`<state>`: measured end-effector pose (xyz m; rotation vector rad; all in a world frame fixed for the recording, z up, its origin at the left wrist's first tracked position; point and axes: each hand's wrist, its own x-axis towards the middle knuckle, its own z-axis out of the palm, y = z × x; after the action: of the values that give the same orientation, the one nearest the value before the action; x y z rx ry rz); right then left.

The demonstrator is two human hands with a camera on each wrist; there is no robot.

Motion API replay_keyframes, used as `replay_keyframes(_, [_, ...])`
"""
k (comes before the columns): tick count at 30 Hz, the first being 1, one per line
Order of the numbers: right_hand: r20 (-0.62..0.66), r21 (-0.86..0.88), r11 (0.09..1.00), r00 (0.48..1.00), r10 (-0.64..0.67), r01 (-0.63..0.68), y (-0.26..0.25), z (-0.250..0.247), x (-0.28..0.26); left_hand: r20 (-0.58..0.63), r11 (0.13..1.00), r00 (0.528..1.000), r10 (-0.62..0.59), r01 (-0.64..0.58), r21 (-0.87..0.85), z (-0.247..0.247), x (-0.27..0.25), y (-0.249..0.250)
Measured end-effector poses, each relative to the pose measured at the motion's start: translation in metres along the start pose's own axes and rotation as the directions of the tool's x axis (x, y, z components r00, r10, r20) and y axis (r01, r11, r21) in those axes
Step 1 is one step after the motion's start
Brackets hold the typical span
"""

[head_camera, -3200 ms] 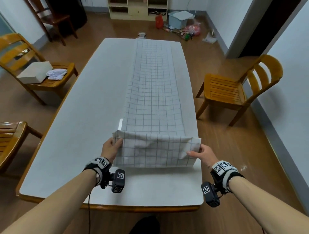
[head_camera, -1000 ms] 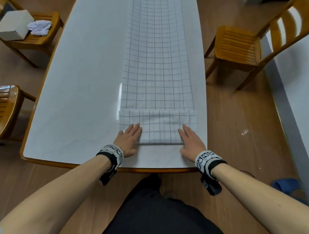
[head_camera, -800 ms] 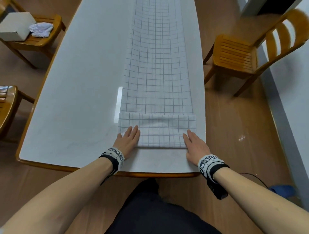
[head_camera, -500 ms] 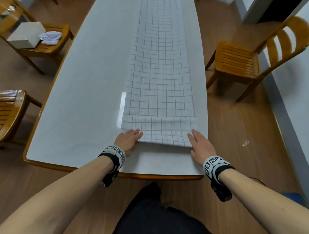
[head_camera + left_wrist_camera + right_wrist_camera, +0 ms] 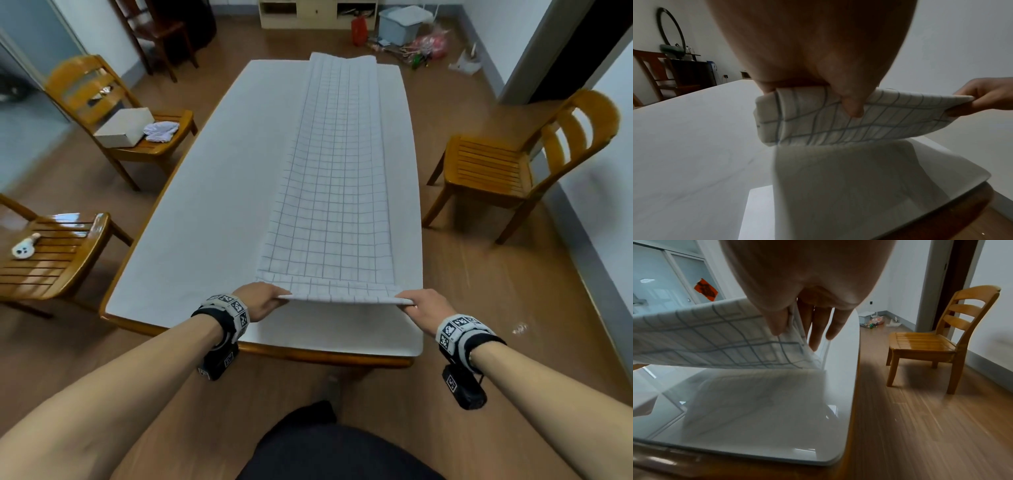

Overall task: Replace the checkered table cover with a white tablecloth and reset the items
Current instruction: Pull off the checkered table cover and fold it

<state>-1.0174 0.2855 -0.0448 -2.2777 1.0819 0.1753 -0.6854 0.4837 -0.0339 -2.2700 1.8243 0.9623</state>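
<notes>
Checkered table cover (image 5: 334,205) pinched between both hands

Checkered table cover (image 5: 334,192): I log one long folded strip lying lengthwise on white table (image 5: 212,205), near folded end raised.

The checkered cover (image 5: 337,192) is soft matt woven cloth, the table (image 5: 205,212) top under it smooth, white and glossy enough to mirror it, with a varnished wood rim, and the chairs (image 5: 507,164) shiny lacquered wood.
</notes>
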Motion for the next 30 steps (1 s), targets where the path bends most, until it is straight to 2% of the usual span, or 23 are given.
replay_keyframes(6, [0.112,-0.056,0.998,0.994,0.011,-0.005,0.003,-0.011,-0.026,0.003,0.997,1.000,-0.002,0.002,-0.072,0.009,-0.022,0.015])
replay_keyframes(12, [0.018,0.042,0.998,0.999,0.046,-0.047,0.006,-0.021,-0.022,-0.152,0.997,0.986,-0.072,0.065,-0.051,0.002,-0.017,0.014])
replay_keyframes(16, [-0.015,0.132,0.989,0.997,0.071,-0.069,0.006,-0.021,-0.001,-0.194,0.995,0.977,-0.089,0.080,-0.054,-0.010,-0.003,0.008])
replay_keyframes(20, [-0.054,0.253,0.961,0.990,0.132,-0.114,0.008,-0.019,0.025,-0.219,0.994,0.971,-0.096,0.083,-0.067,-0.022,0.022,-0.003])
replay_keyframes(26, [-0.090,0.405,0.876,0.942,0.324,-0.262,0.018,-0.005,0.069,-0.265,0.988,0.954,-0.140,0.116,-0.103,-0.031,0.065,-0.026])
replay_keyframes(30, [-0.112,0.381,0.861,0.908,0.405,-0.337,0.020,0.010,0.091,-0.382,0.991,0.921,-0.079,0.031,-0.130,-0.019,0.088,-0.042])
